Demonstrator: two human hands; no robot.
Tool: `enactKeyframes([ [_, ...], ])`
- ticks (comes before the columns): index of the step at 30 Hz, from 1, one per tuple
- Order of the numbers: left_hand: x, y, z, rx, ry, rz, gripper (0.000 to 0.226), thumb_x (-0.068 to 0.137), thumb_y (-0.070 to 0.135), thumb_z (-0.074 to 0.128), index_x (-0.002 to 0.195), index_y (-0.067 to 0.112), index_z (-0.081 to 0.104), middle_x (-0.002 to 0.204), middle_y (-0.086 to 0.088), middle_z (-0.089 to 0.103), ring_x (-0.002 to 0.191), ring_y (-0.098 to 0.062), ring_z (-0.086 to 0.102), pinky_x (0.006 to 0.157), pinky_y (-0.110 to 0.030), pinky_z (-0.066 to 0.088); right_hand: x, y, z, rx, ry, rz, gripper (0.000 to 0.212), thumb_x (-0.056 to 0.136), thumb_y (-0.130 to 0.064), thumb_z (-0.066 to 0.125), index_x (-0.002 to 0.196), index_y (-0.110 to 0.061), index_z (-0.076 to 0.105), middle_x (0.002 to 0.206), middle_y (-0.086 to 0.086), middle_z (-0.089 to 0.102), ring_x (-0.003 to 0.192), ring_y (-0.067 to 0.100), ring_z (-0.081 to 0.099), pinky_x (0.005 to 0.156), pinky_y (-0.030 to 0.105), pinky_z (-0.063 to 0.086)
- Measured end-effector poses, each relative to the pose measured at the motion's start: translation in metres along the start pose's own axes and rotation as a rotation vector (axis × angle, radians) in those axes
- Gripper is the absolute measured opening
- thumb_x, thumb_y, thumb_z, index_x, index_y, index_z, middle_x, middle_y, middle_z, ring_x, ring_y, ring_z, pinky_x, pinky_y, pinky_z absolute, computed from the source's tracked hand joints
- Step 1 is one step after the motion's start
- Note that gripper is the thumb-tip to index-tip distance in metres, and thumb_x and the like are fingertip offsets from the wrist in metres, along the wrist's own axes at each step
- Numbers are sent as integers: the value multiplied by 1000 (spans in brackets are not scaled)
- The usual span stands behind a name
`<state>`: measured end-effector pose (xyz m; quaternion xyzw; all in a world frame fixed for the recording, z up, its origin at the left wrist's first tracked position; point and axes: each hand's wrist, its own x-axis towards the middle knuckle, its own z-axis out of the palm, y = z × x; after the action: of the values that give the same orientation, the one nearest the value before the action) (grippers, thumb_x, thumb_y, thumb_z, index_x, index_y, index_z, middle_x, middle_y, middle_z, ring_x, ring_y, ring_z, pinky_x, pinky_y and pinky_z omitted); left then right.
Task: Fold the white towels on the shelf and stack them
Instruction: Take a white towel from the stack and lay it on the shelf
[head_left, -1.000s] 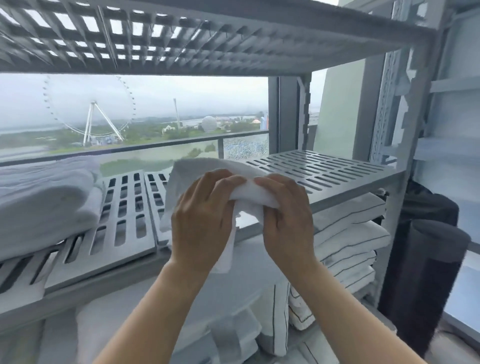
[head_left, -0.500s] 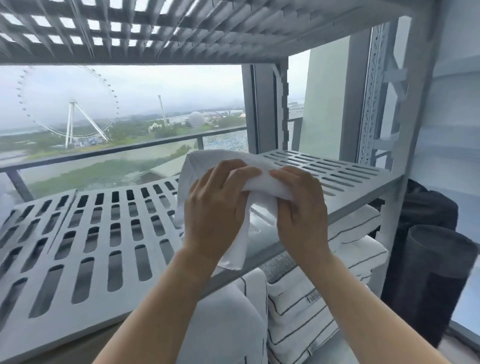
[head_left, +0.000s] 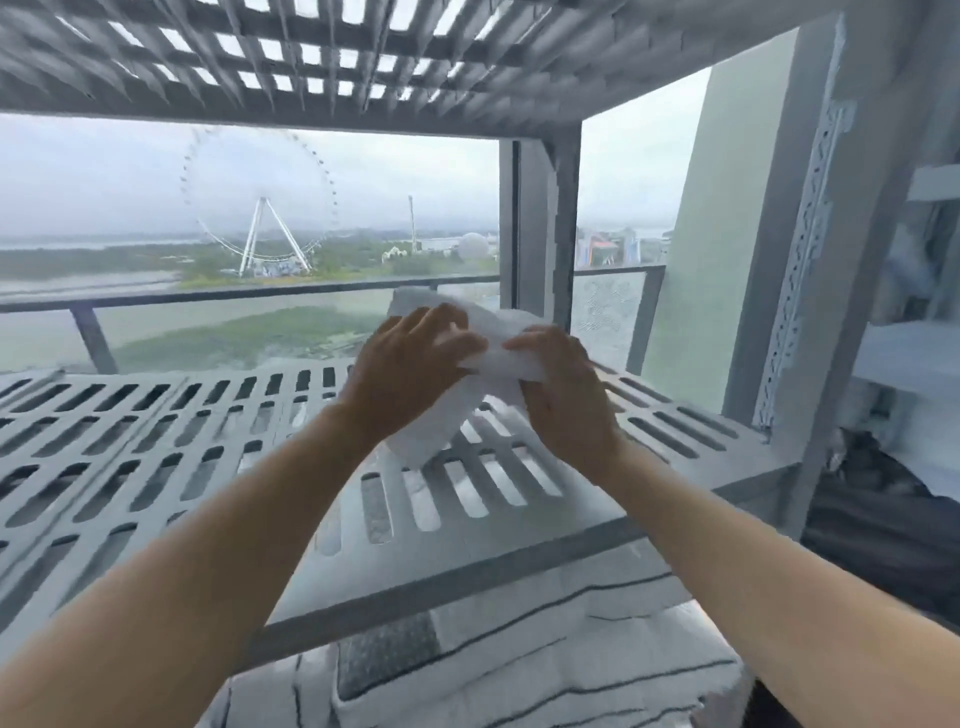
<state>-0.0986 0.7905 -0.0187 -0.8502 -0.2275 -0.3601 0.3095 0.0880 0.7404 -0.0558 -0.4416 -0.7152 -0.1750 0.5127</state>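
A small white towel (head_left: 506, 358) is bunched between both my hands above the right part of the grey slatted shelf (head_left: 156, 447). My left hand (head_left: 410, 374) grips its upper left part, and a fold hangs below that hand down to the slats. My right hand (head_left: 563, 395) pinches the towel's right edge. Much of the cloth is hidden behind my fingers.
A second slatted shelf (head_left: 311, 57) runs overhead. Grey uprights (head_left: 841, 260) stand at the right. Below the shelf lie white striped pillows or towels (head_left: 545, 649). A window with a railing (head_left: 260, 293) is behind the shelf, and dark objects (head_left: 883, 519) sit at the right.
Both hands have carried the towel up and forward over the shelf, and the view has tilted up. The grey towel stack at the left is out of view.
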Motion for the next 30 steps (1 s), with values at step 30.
enactKeyframes([
  [30,-63,-105,86,4,-212,-219,51,80,41,63,122,17,49,122,-6,60,110,-27,58,84,-42,51,65,63,144,-6,-409,-99,46,85,-53,40,96,-9,50,94,6,53,84,22,49,69,36,42],
])
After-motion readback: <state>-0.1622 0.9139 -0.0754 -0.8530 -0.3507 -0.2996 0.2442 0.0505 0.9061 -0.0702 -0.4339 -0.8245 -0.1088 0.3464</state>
